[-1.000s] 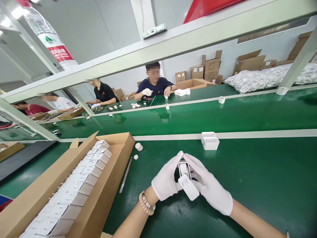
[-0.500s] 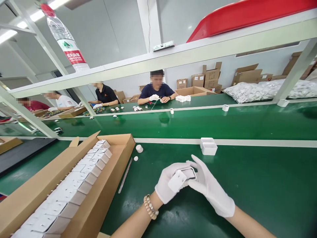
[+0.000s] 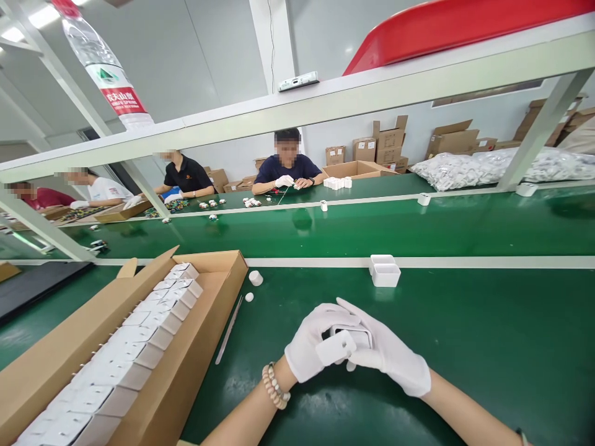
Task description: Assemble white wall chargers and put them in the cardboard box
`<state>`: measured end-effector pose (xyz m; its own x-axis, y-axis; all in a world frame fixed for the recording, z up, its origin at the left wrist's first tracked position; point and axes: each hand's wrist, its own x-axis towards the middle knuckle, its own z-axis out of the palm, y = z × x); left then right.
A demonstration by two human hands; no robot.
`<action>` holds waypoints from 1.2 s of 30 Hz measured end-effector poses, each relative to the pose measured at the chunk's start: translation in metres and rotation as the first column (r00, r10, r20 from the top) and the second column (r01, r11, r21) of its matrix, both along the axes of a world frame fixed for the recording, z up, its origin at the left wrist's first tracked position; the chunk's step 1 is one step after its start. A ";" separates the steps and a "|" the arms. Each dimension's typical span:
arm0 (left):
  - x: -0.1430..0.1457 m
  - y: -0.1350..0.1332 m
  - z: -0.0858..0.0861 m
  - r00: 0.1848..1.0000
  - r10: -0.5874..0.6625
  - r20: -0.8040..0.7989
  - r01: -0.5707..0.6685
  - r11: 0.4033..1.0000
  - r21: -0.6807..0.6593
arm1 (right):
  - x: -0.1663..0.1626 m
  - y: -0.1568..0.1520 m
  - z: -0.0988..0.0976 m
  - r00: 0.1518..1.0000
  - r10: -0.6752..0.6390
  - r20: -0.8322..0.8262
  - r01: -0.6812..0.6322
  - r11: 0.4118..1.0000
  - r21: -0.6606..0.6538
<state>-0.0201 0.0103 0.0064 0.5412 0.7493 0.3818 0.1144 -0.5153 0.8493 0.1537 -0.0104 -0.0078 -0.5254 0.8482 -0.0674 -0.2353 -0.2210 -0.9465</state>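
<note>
Both my hands wear white gloves and meet low in the middle of the green bench. My left hand (image 3: 309, 347) and my right hand (image 3: 388, 356) are closed together around a small white box (image 3: 354, 337) with an open lid flap (image 3: 335, 347) sticking out toward me. A bead bracelet sits on my left wrist. The box lies on its side between the palms, just above the bench.
A long cardboard carton (image 3: 211, 310) with rows of white boxes lies at the left. A thin metal tool (image 3: 227, 329), two small white caps (image 3: 255, 278) and two stacked white trays (image 3: 385, 271) lie beyond my hands. Several seated people work across the green conveyor (image 3: 418, 226).
The box has turned from upright to lying on its side, and my hands have closed lower around it, with the lid flap folding toward the box.
</note>
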 end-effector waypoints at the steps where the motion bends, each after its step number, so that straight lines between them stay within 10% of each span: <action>1: 0.000 0.000 0.000 1.000 -0.003 -0.002 0.003 1.000 -0.006 | 0.000 0.000 -0.001 1.000 0.001 -0.001 -0.001 1.000 -0.004; 13: 0.003 0.001 -0.003 1.000 -0.008 -0.007 0.008 0.997 0.082 | -0.004 -0.001 0.000 0.982 -0.174 -0.069 0.174 0.985 0.003; 18: 0.003 -0.006 -0.015 0.998 0.067 -0.005 -0.066 0.962 -0.264 | -0.003 -0.002 -0.001 0.975 -0.202 -0.091 0.203 0.979 0.003; 22: 0.009 -0.013 -0.020 0.983 0.018 0.181 0.097 0.790 -0.606 | -0.006 -0.003 -0.005 0.966 -0.259 0.012 0.257 0.960 0.110; 36: 0.019 -0.016 -0.004 0.926 0.125 0.355 0.136 0.769 -0.624 | -0.011 -0.006 0.008 0.946 -0.317 0.074 0.300 0.937 0.181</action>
